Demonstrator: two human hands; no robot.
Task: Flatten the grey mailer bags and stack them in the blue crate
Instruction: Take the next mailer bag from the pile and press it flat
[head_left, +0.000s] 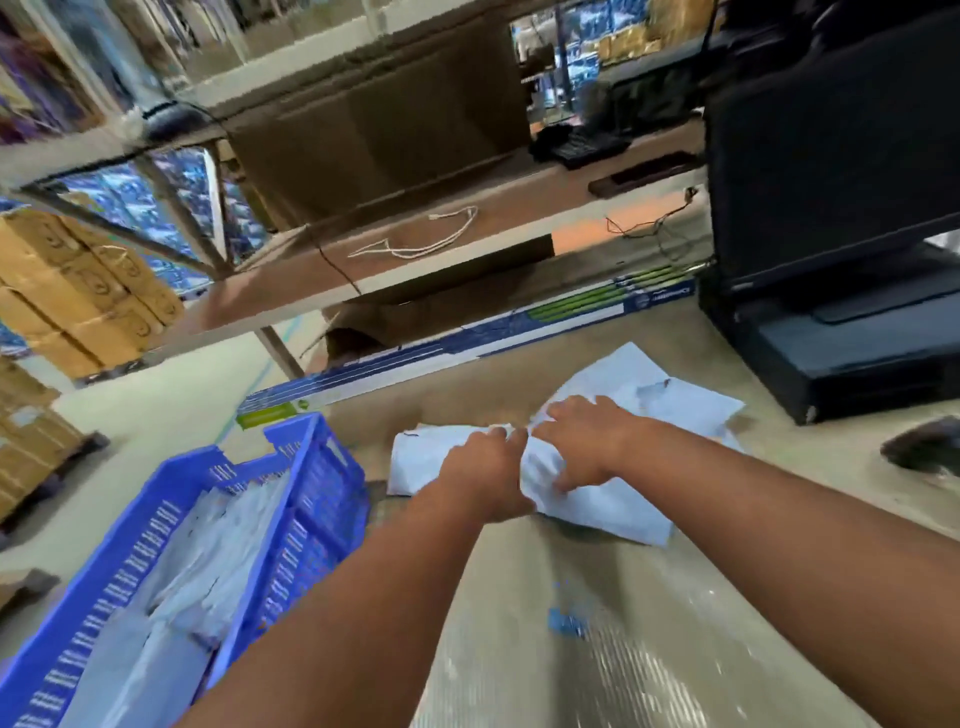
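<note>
- A warehouse packing station: a beige tabletop (779, 467) with brown shelving (415, 260) behind it and stacked cardboard cartons (78, 296) at far left.
- The left hand (480, 475) and right hand (579, 441) meet on top of a crumpled grey mailer bag (597, 506); the view is blurred, but the left hand's fingers appear curled onto a fold at its middle, while the right hand lies spread on the plastic, fingers pressing down.
- To flatten it well, the person would likely pin the middle and sweep outward toward both ends, pushing air and creases out.
- More grey mailer bags (670, 400) lie just behind, partly under it.
- The blue crate (322, 493) sits just left, already holding flattened bags (208, 587); its near wall must be cleared on transfer.
- A black printer (831, 312) stands to the right and a long blue-and-white box (467, 338) runs behind; the near tabletop offers open room.
</note>
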